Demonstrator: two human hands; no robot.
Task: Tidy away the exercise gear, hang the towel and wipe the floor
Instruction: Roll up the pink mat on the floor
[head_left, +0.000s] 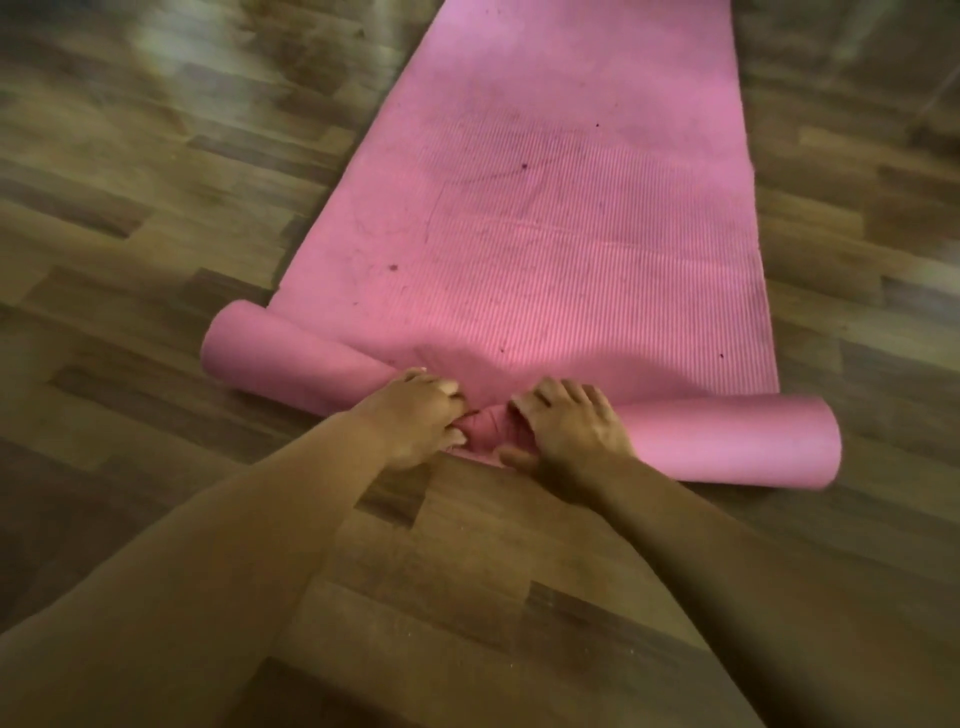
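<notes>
Both hands, left hand (415, 415) and right hand (571, 431), grip the mat (545, 208) roll.

pink ribbed foam exercise mat (545, 208) laid on wood-plank floor (130, 208), running away from the viewer | near end wound into a roll (727, 441) lying crosswise | left hand (415, 415) and right hand (566, 431) set side by side on the roll's middle
</notes>
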